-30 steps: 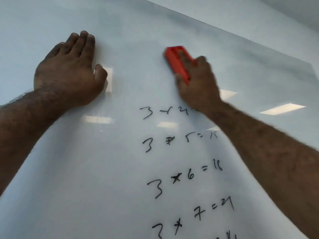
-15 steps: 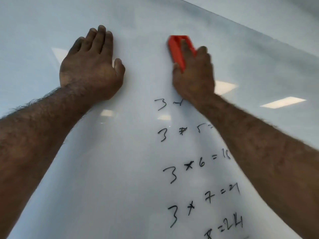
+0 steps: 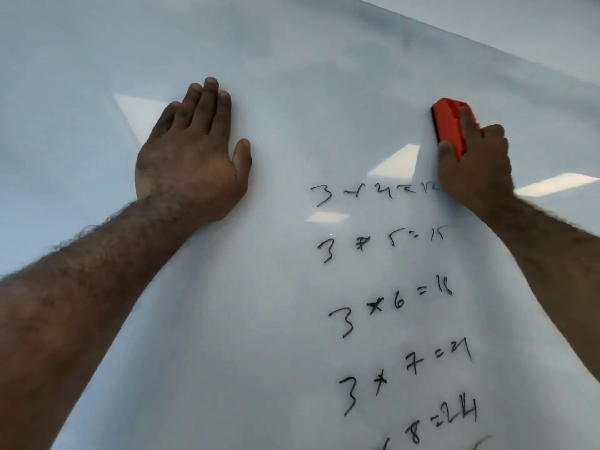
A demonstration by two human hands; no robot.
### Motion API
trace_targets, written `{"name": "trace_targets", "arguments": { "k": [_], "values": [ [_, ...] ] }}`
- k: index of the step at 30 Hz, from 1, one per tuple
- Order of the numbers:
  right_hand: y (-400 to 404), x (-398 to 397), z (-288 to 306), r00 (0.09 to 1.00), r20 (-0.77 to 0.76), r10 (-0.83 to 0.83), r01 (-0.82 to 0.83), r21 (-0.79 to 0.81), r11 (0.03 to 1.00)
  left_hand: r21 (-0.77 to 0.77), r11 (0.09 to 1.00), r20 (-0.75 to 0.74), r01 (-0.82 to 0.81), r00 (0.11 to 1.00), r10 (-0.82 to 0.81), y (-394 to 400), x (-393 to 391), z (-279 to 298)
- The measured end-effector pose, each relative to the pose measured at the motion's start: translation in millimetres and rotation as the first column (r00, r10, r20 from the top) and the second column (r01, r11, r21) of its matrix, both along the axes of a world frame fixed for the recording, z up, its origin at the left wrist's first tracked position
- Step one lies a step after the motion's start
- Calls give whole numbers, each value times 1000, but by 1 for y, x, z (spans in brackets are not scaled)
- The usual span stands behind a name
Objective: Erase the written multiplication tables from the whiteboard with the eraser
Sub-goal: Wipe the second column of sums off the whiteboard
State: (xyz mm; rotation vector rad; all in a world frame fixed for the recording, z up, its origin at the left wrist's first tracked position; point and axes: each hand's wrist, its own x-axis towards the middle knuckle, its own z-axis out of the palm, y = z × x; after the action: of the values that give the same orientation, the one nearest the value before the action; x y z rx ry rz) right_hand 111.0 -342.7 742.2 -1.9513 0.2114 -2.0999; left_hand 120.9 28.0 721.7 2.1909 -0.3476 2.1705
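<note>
Glossy white whiteboard (image 3: 292,319): black handwritten multiplication rows (image 3: 389,303) sit below right hand (image 3: 474,170). Left hand (image 3: 191,157) flat, fingers straight, bracing. Right hand grips red plastic eraser (image 3: 449,125). Advice: sweep downward, felt flat, firm overlapping passes.

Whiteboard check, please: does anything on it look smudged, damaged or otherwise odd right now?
Only the top line of writing looks odd: its strokes are thinned and half-wiped, beside the right hand holding the eraser. The lines below it remain crisp. No damage shows.
</note>
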Motion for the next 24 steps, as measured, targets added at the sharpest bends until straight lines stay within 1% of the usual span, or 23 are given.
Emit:
{"name": "trace_targets", "arguments": {
  "k": [4, 6, 8, 10, 12, 14, 16, 19, 21, 22, 24],
  "values": [
    [-24, -3, -19, 999, -9, 38, -36, 125, 991, -14, 1000, -5, -9, 1000, 9, -10, 0, -18],
    [-13, -2, -17, 998, 12, 57, -58, 132, 989, -38, 999, -8, -16, 1000, 16, -14, 0, -22],
    [16, -2, -16, 994, 21, 103, -104, 47, 993, -62, 998, -19, -22, 1000, 21, -18, 0, -27],
    [60, -3, -20, 993, 15, 115, -113, -100, 989, -65, 998, -32, -20, 999, 18, -25, -1, -33],
    [117, -2, -30, 994, 31, 108, -97, -247, 964, -65, 998, -28, -18, 999, 16, -26, -1, -41],
    [164, -3, -40, 988, 78, 130, -97, -336, 937, -85, 996, -16, -15, 1000, 14, -27, -2, -49],
    [197, -6, -51, 985, 80, 155, -110, -404, 908, -122, 992, -6, 7, 1000, -8, -26, -4, -55],
    [207, -7, -62, 987, 64, 147, -95, -503, 859, -158, 987, 2, 15, 1000, -14, -23, -3, -57],
    [189, -6, -59, 987, 82, 135, -70, -540, 839, -156, 988, 2, 3, 1000, -2, -23, -3, -58],
    [175, -4, -54, 989, 86, 120, -58, -522, 851, -156, 988, -4, -1, 1000, 0, -23, -3, -57],
    [135, -1, -41, 994, 81, 68, -29, -406, 913, -160, 987, -24, -3, 1000, 0, -23, -4, -57]
  ]
}}
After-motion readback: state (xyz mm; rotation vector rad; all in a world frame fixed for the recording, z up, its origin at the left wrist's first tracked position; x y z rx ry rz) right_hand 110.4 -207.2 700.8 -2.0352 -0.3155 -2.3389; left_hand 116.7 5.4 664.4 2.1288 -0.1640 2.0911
